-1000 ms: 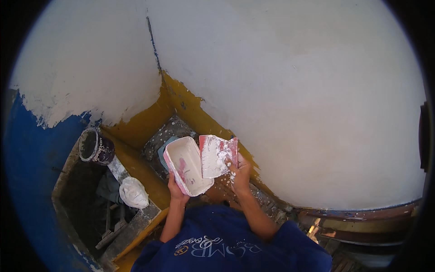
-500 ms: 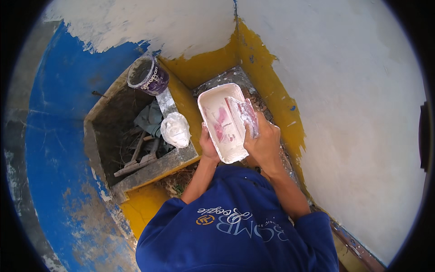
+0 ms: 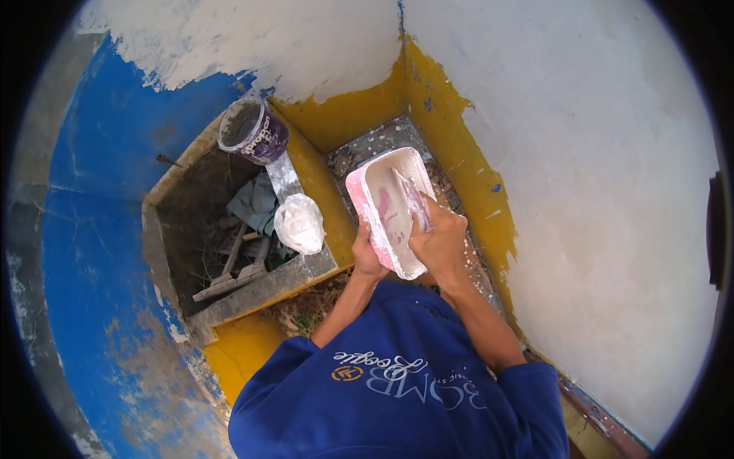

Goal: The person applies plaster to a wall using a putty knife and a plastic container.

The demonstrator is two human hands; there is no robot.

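My left hand [image 3: 368, 252] grips the near left side of a pink plastic tub [image 3: 365, 197], its inside smeared with white paste and tilted toward the right. Closed around a putty scraper [image 3: 414, 197] is my right hand [image 3: 441, 241]. The scraper is coated in white paste, and its blade dips inside the tub along the right wall. A crumpled white plastic bag [image 3: 299, 224] sits on the ledge left of my hands. Behind it on the same ledge stands a purple bucket [image 3: 264, 138] with a grey, crusted inside.
A concrete trough [image 3: 264, 283] at left holds wood pieces [image 3: 229, 284] and a grey-green cloth [image 3: 254, 202]. A partly whitened wall [image 3: 596, 206] rises close on the right, yellow below. A blue wall [image 3: 92, 229] curves along the left. Rubble lies beneath the tub.
The tub has tipped to the right, so its pink outer left side now shows. The scraper has turned more edge-on inside it, with both hands still holding on.
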